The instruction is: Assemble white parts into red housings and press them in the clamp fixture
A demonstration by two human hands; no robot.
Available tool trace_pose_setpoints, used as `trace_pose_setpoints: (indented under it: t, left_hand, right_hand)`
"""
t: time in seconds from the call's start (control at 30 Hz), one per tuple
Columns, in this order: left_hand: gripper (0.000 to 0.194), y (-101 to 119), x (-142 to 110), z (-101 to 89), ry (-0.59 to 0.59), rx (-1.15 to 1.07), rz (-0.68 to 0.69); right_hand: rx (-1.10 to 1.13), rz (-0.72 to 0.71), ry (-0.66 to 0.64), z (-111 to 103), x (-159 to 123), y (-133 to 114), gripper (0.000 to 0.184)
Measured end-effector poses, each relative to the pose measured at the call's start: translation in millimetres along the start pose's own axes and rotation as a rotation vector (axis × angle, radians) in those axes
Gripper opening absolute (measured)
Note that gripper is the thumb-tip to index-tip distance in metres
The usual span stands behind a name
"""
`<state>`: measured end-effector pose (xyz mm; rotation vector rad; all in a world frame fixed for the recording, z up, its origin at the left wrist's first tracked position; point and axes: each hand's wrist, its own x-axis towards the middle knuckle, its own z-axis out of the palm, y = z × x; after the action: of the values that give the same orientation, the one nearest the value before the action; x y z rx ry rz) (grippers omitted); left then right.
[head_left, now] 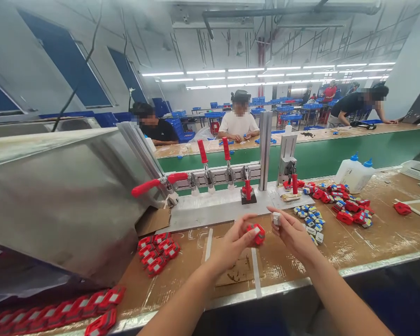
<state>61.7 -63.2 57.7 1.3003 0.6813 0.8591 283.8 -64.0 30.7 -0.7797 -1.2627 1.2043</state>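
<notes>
Left hand [231, 245] pinches red part [256, 234] | right hand [291, 233] grips small white piece [276, 218], seemingly half hidden

Bright, even light comes from rows of ceiling tube lamps [238, 71] far back, with soft glare on the metal cover [56, 196] at left, strong bending at the edges, and blurred faces.
</notes>
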Motion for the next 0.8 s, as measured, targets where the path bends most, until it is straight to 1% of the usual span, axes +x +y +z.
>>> trace_pose_setpoints:
  t: [0.07, 0.1, 0.17, 0.23, 0.3, 0.4, 0.47, 0.53, 0.6, 0.63, 0.73, 0.8]
  left_hand:
    - [0.055, -8.1, 1.5, 15.4, -0.065, -0.216, -0.087]
    - [0.054, -11.3, 2.6, 22.5, -0.092, -0.296, -0.12]
    - [0.053, -15.4, 5.1, 34.5, -0.132, -0.393, -0.165]
    - [0.052, -16.2, 8.2, 42.6, -0.15, -0.42, -0.194]
    - [0.052, -15.2, 11.0, 46.7, -0.157, -0.422, -0.221]
    - [0.05, -13.8, 14.1, 47.1, -0.17, -0.408, -0.241]
    - [0.05, -14.2, 16.0, 45.5, -0.186, -0.383, -0.249]
    - [0.05, -15.7, 18.6, 44.5, -0.186, -0.355, -0.257]
    - [0.053, -17.5, 22.6, 45.5, -0.132, -0.321, -0.235]
    - [0.055, -18.0, 25.0, 46.6, -0.09, -0.29, -0.211]
    - [0.06, -14.9, 32.7, 49.7, 0.03, -0.082, -0.121]
    - [0.061, -7.4, 36.3, 47.1, 0.063, 0.122, -0.062]
  right_hand:
    - [-0.202, -0.177, -0.01, -7.4, -5.3, -5.6, 0.038]
    - [-0.305, -0.269, -0.045, -12.2, -7.2, -8.8, 0.034]
    - [-0.469, -0.434, -0.147, -22.0, -9.4, -16.3, 0.031]
    - [-0.586, -0.568, -0.247, -30.3, -9.9, -25.2, 0.034]
    - [-0.693, -0.656, -0.328, -36.9, -9.4, -34.5, 0.039]
    - [-0.809, -0.733, -0.404, -45.1, -8.1, -44.0, 0.044]
    - [-0.849, -0.786, -0.422, -49.4, -8.2, -43.3, 0.049]
    - [-0.869, -0.814, -0.435, -50.7, -10.6, -35.6, 0.054]
    - [-0.872, -0.765, -0.389, -45.8, -15.3, -22.2, 0.056]
    - [-0.866, -0.71, -0.321, -40.6, -18.1, -14.5, 0.058]
    - [-0.778, -0.494, -0.011, -18.3, -23.0, 5.8, 0.064]
    - [-0.627, -0.352, 0.152, -3.8, -19.6, 12.6, 0.063]
